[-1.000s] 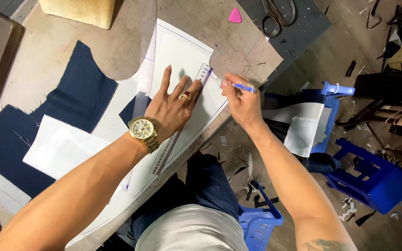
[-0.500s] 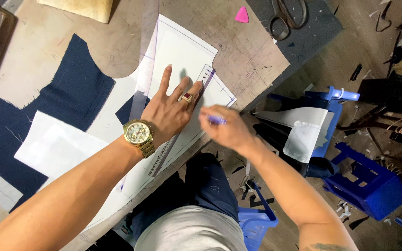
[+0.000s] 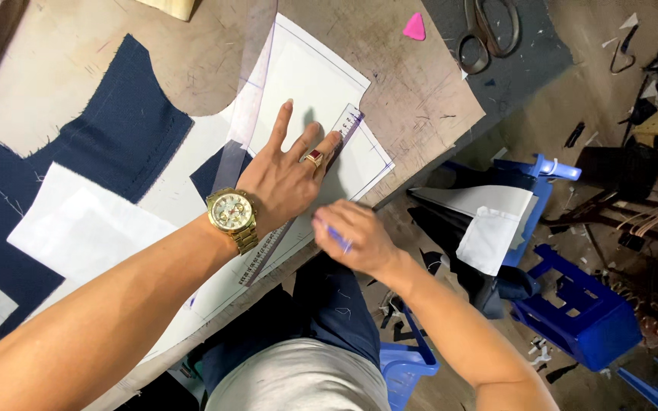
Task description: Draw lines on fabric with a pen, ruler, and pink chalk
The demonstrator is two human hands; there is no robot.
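Ruler (image 3: pixel 298 194) | your left hand (image 3: pixel 287 179) presses it flat on white paper (image 3: pixel 306 76) | right hand (image 3: pixel 356 240), at 5 o'clock, grips blue pen (image 3: pixel 335 234) | step: ruling line; needs steady ruler.

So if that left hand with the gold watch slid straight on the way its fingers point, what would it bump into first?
Likely nothing soon: the left hand lies flat on the white paper pattern, pressing the clear ruler. Its fingers point toward the paper's far edge, then bare table. The pink chalk sits off to the right.
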